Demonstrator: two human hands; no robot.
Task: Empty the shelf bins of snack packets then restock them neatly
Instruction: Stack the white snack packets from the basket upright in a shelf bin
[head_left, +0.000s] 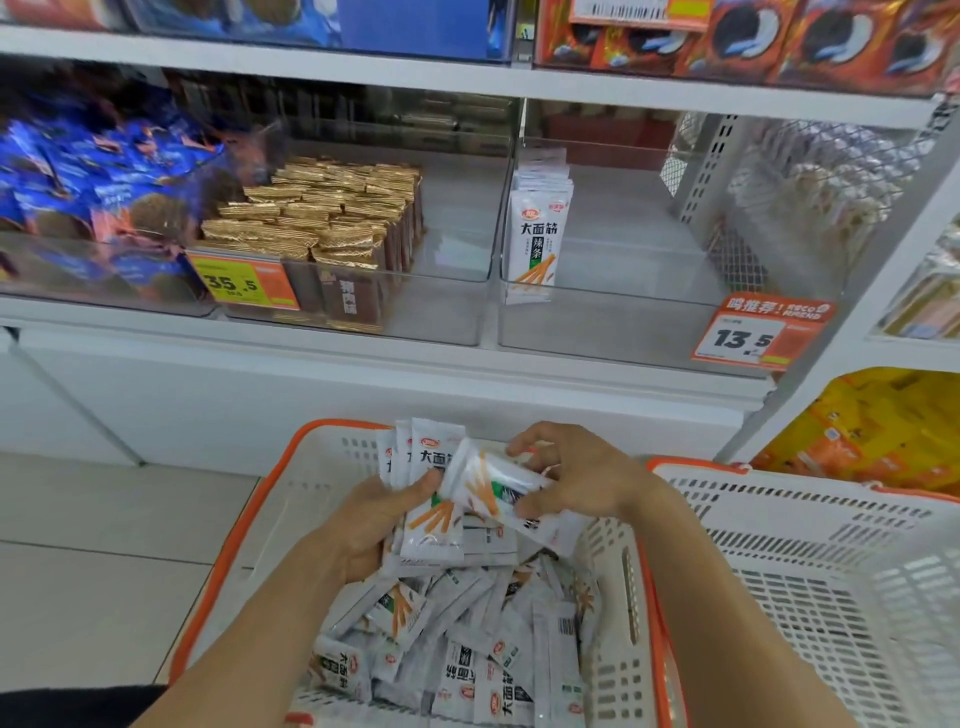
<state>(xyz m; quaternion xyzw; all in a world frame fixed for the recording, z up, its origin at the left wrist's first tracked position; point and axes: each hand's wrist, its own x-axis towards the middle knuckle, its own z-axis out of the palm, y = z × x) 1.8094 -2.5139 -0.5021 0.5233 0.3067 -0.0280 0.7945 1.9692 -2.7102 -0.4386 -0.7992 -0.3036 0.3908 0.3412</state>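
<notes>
While the left hand (382, 512) is gripping an upright stack of spicy-strip packets (428, 483) over the basket (249, 525), the right hand (571, 475) is pinching one packet (498, 483) beside it (edges should be squared first).

Both forearms were bare to the lower frame edge; no sleeves, watch, bracelet or gloves were seen. The left hand (371, 525) and right hand (576, 475) carried no rings. A dark fabric garment edge (78, 706) appeared at lower left.
</notes>
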